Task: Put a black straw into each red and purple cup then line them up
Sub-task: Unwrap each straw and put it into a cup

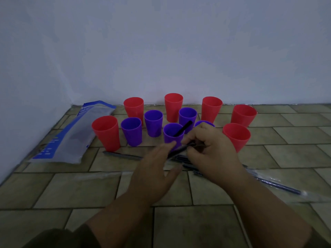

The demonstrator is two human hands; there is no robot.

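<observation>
Several red cups [106, 132] and purple cups [131, 131] stand on the tiled floor near the wall. The front middle purple cup [172, 134] has a black straw [182, 129] leaning in it. My right hand [209, 149] and my left hand [155, 169] meet just in front of that cup, both pinching one wrapped black straw [179, 150] between the fingertips. My right hand hides most of another purple cup [204, 123]. More wrapped straws [180, 161] lie under my hands.
A blue and clear plastic bag [71, 135] lies at the left by the wall. A loose straw [121, 155] lies in front of the left cups, another wrapped straw [277, 185] at the right. The wall [161, 51] rises close behind the cups.
</observation>
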